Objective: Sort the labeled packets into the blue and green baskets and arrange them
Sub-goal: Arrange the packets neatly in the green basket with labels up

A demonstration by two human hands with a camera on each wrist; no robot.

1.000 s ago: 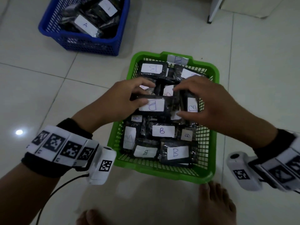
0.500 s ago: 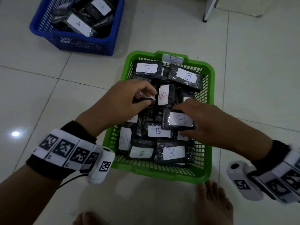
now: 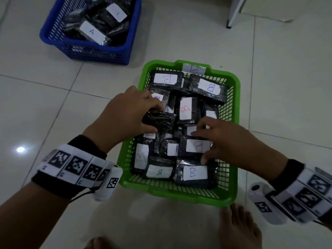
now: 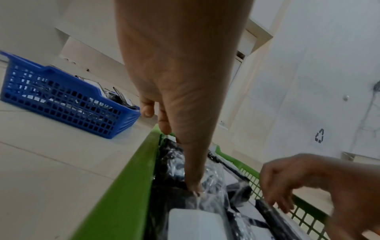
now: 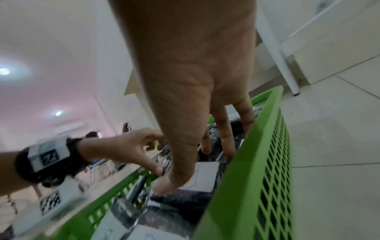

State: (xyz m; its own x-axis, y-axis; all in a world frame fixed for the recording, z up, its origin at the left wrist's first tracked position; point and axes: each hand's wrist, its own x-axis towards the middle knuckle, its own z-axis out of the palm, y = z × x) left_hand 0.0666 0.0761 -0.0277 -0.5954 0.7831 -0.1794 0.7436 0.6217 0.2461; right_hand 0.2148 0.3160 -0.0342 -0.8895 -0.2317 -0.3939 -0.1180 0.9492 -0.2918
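Nearest, at 6 o'clock in the green basket (image 3: 231, 197) on the tiled floor (image 3: 53, 105), lie black packets with white labels reading "B" in blue, one (image 3: 195, 174) facing up by the near wall. The right hand (image 3: 231, 141) pinches a "B" packet (image 3: 196, 146) between thumb and fingers at basket centre, while the left hand (image 3: 125, 117) grips an unlabeled-side packet (image 3: 159, 121) at 9 o'clock. Beyond stands a red "B" label (image 3: 185, 108), and at 11 o'clock the blue basket (image 3: 86, 49) holds a packet marked "A" (image 3: 92, 31).

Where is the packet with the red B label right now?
In the head view, the red-B packet lies mid-basket in the green basket, label vertical, just right of the left hand.
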